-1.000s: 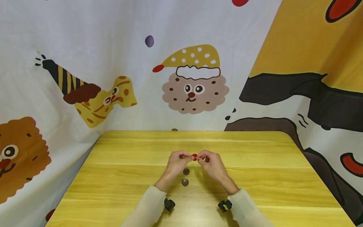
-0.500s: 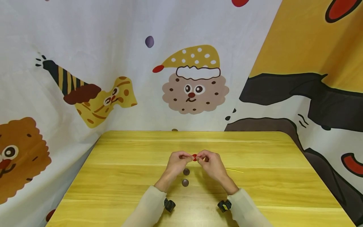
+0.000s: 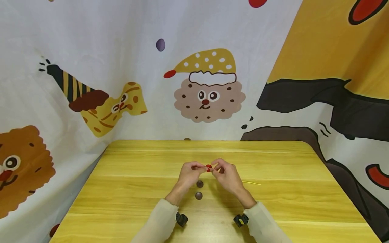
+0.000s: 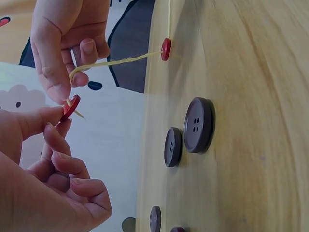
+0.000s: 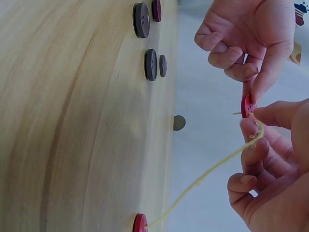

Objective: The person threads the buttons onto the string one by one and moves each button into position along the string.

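Between finger and thumb my left hand (image 3: 189, 174) pinches a red button (image 4: 72, 107), held up above the table. The tip of a yellow string (image 5: 207, 171) pokes out from the button's far side. My right hand (image 3: 227, 175) meets it from the other side, its thumb and fingers curled about the string close to the button. From there the string runs down to a second red button (image 5: 140, 223) at the table, then on across the wood. In the head view the string's loose length shows right of my right wrist.
Dark brown buttons (image 3: 199, 184) lie on the wooden table (image 3: 136, 189), below and between my hands. A smaller dark button (image 5: 163, 65) and a dark red one (image 5: 156, 9) appear in the wrist views. A printed cloth (image 3: 136, 33) hangs behind the table.
My right index finger has lifted a little away from the thumb. The left hand keeps its pinch on the red button, and the dark buttons have stayed put.
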### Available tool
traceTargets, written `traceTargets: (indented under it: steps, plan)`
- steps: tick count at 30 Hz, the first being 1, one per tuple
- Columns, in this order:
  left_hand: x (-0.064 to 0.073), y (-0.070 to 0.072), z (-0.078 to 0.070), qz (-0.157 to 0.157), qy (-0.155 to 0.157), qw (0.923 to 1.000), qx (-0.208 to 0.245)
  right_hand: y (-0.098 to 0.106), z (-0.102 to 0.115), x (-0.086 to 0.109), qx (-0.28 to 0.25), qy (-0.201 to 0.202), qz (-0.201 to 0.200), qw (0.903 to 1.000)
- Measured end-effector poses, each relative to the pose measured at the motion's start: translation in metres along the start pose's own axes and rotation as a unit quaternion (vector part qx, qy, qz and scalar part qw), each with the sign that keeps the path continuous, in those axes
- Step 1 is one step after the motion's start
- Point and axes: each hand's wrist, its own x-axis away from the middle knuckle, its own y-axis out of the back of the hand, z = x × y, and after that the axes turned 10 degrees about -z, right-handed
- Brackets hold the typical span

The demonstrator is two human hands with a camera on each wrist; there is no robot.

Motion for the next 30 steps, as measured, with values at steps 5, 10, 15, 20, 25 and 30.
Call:
traceTargets:
  steps: [5,10,15,20,25,30]
  plan:
    - [0.0004,0.0006,0.0,0.001,-0.001,1.0,0.005,0.0,-0.0011,0.0003,0.002,-0.001,0.018,0.9998]
    - [-0.0007,0.0002,-0.001,0.001,0.003,1.0,0.008,0.0003,-0.0002,-0.0008,-0.002,-0.006,0.035,0.9994]
    - [-0.0022,-0.0016,-0.0019,-0.004,0.0,1.0,0.006,-0.001,-0.0013,-0.0028,-0.001,-0.002,0.053,0.9986]
    - [-0.0012,-0.0025,-0.0024,-0.009,0.001,1.0,0.001,-0.0026,-0.001,-0.0018,0.012,0.009,0.062,0.998]
    - [0.0009,-0.0018,-0.003,-0.009,0.002,0.9999,-0.003,-0.0051,-0.001,0.0001,0.028,0.025,0.054,0.9978]
    - [0.0024,0.0003,-0.0029,-0.006,0.001,1.0,-0.004,-0.0071,0.0003,0.0016,0.042,0.025,0.041,0.998]
